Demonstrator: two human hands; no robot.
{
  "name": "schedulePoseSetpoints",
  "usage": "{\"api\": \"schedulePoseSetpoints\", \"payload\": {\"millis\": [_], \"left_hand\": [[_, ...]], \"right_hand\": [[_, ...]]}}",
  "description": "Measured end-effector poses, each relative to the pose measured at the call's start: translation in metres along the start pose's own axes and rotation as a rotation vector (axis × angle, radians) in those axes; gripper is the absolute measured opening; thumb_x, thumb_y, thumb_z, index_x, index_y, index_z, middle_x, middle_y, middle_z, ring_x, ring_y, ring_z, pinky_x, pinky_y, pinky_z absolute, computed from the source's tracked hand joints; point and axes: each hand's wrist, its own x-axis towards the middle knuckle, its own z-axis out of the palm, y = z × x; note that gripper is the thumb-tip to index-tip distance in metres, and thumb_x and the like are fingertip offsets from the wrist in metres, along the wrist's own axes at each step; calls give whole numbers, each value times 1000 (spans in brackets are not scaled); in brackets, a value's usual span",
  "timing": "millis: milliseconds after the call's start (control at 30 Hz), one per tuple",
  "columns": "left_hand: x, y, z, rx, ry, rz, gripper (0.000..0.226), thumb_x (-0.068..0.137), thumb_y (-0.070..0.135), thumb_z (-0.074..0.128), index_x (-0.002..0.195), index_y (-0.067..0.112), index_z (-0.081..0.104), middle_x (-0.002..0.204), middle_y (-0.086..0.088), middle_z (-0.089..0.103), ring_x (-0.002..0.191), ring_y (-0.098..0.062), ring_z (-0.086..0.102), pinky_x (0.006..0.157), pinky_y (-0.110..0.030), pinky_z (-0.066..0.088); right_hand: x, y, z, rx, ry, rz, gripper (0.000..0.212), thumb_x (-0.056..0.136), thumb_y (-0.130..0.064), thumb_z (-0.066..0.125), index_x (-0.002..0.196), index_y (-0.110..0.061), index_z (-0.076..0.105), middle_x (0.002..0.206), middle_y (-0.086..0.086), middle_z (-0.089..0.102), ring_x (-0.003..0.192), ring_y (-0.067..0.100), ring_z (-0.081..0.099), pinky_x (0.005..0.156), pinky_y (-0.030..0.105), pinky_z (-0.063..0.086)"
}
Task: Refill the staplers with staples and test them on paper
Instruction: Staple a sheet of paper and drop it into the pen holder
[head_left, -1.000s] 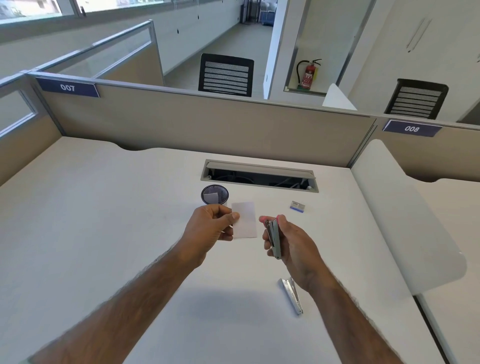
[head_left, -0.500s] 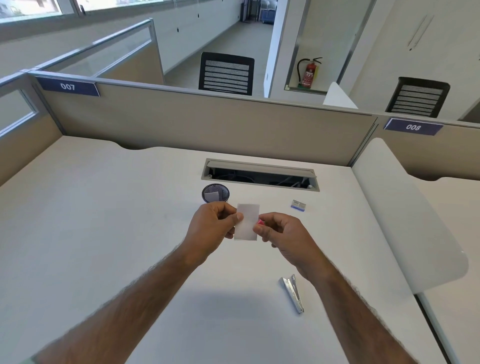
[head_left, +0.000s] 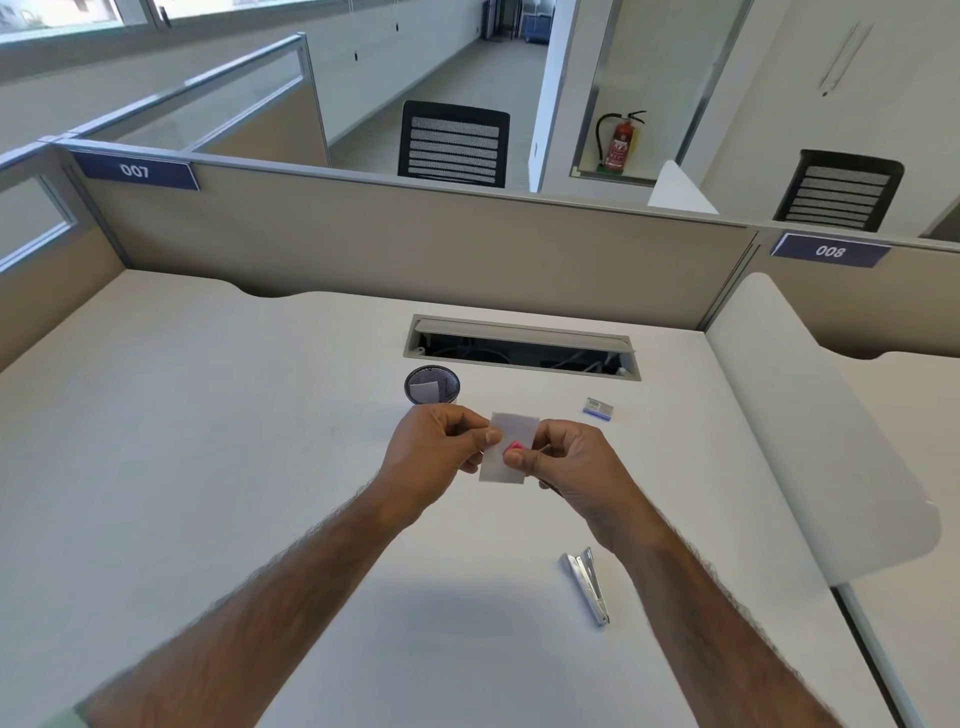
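Observation:
Above the middle of the desk, my left hand (head_left: 441, 451) pinches the left edge of a small white paper slip (head_left: 506, 457). My right hand (head_left: 571, 462) grips a small stapler (head_left: 514, 446) whose red tip shows over the slip's right side; the rest of that stapler is hidden inside the hand. A second, silver stapler (head_left: 587, 586) lies flat on the desk to the right, under my right forearm. A small staple box (head_left: 598, 408) sits further back on the right.
A dark mesh cup (head_left: 431, 384) holding paper slips stands just behind my hands. An open cable tray (head_left: 522, 347) is set into the white desk (head_left: 208, 467) behind it. Beige partitions bound the back and left; a curved white divider (head_left: 810, 415) runs along the right.
My right hand brought the stapler leftward onto the paper slip. The stapler's silver body, visible one second ago, is hidden now; only its red tip shows. The left hand stayed put.

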Motion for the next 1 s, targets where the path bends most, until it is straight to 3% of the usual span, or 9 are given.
{"api": "schedulePoseSetpoints", "payload": {"millis": [67,133,200,333,433,633,767,900,1000], "left_hand": [[0,0,1,-9,-7,0,9,91,16,77,84,16,81,77,-2,78,66,-14,69,67,-27,61],[-1,0,2,-15,-10,4,9,91,14,77,83,15,80,76,-4,78,64,-12,68,65,-25,60],[-1,0,4,-6,-12,13,9,91,13,77,83,13,80,75,-5,77,61,-10,66,63,-21,58],[-1,0,8,23,5,19,7,90,13,77,85,10,80,74,-3,76,57,-5,64,60,-16,56],[1,-1,9,34,10,18,7,90,13,77,86,9,80,76,-4,76,56,-4,64,58,-15,55],[8,-12,6,2,-3,-38,16,93,13,75,78,19,78,73,1,76,62,-12,68,62,-22,59],[16,-26,-2,-181,63,-154,6,91,9,75,86,6,74,70,-3,71,59,-13,64,61,-27,59],[19,-36,-4,-329,86,-231,10,91,7,74,94,-1,70,75,-9,72,61,-15,68,63,-29,61],[20,-36,-1,-428,101,-257,10,92,6,73,99,-1,70,79,-9,73,64,-17,71,64,-29,61]], "right_hand": [[0,1,0,42,-14,15,21,80,-27,84,97,-15,76,90,-1,78,77,9,71,67,19,55],[1,2,0,46,-10,24,23,79,-25,84,97,-14,75,94,4,78,89,23,74,78,32,61],[1,3,0,24,16,24,21,79,-24,84,94,-13,74,92,5,78,90,26,73,83,37,62],[2,2,-1,-4,43,7,23,78,-20,85,90,-5,72,87,14,74,72,11,67,69,26,58],[2,4,1,-26,83,-3,28,77,-18,85,90,2,70,86,20,71,69,11,62,66,28,55],[-2,11,6,62,77,85,21,80,-30,83,79,-12,74,72,0,71,61,7,56,62,30,44],[-4,32,18,106,254,107,20,77,-25,86,85,-10,74,75,2,72,66,11,60,65,27,48],[-8,77,35,-143,435,213,28,71,-31,87,78,-13,68,73,-3,71,65,11,62,59,21,44],[-17,114,52,-349,403,257,31,71,-34,84,79,-14,62,73,-3,67,66,13,60,58,21,42]]}}
